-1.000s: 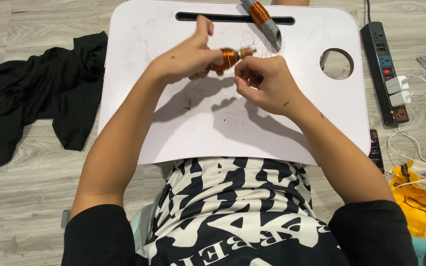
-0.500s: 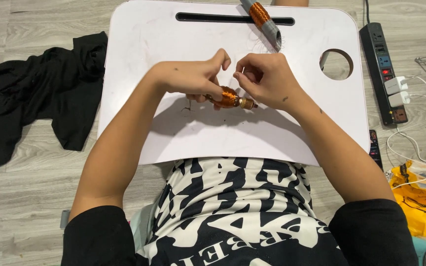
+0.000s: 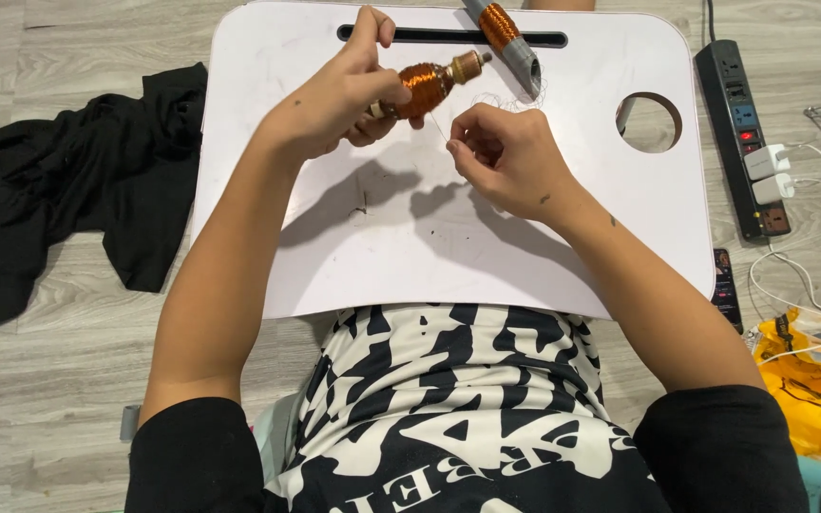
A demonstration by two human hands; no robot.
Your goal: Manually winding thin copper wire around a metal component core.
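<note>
My left hand grips a small spindle wound with copper wire, held above the white lap table with its brass end pointing right. My right hand is just below and right of it, fingers pinched on a thin strand of wire that runs up to the coil. A second copper coil on a grey tube lies at the table's far edge, with loose fine wire beside it.
A black cloth lies on the wooden floor at left. A black power strip with white plugs and cables runs along the right. A yellow plastic bag sits at lower right. The table has a round hole and a slot.
My left hand has lifted the coil up and away toward the table's far edge. My right hand stayed lower, and the strand between them is drawn out.
</note>
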